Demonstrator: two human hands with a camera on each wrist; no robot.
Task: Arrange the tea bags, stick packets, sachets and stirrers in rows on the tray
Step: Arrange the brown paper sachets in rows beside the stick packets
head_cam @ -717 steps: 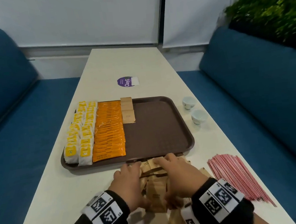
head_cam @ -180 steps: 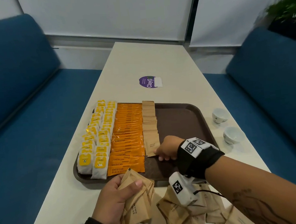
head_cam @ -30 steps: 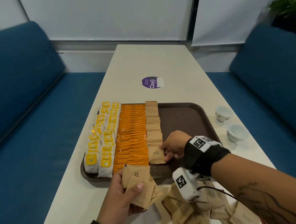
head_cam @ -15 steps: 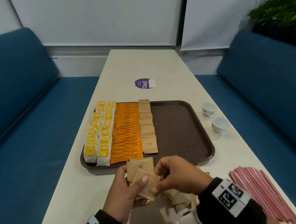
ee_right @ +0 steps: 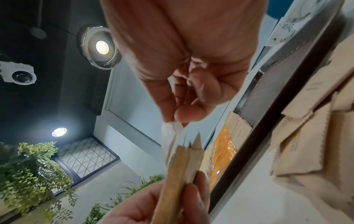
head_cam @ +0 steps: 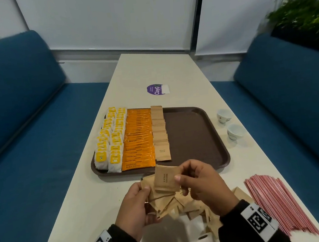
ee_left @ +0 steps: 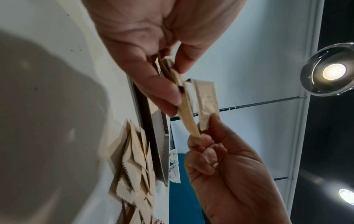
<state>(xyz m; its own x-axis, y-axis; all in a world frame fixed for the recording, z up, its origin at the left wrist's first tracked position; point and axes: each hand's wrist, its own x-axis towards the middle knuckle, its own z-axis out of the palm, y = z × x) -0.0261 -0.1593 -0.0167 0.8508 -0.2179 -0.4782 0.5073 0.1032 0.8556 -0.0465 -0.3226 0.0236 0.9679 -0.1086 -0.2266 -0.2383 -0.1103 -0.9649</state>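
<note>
1. A small fan of brown sachets (head_cam: 158,195) is held by the left hand (head_cam: 136,208) above the near part of the table (head_cam: 88,197), with the thumb curled over the top of the fan and the fingers under it.
2. One brown sachet (head_cam: 166,179) is pinched at its right edge by the thumb and fingers of the right hand (head_cam: 204,185); it lies on top of the fan and is raised a little in front of the tray (head_cam: 195,136).
3. On the tray, two rows of yellow tea bags (head_cam: 109,141) are seen at the left side, a row of orange stick packets (head_cam: 139,140) beside them, and then one row of brown sachets (head_cam: 160,134).
4. The right half of the tray is bare.
5. A loose pile of brown sachets (head_cam: 193,208) is lying on the table under the hands, just in front of the tray.
6. A bundle of red stirrers (head_cam: 275,203) is placed on the table at the right of the pile.
7. Two small white cups (head_cam: 228,123) are standing on the table at the right of the tray.
</note>
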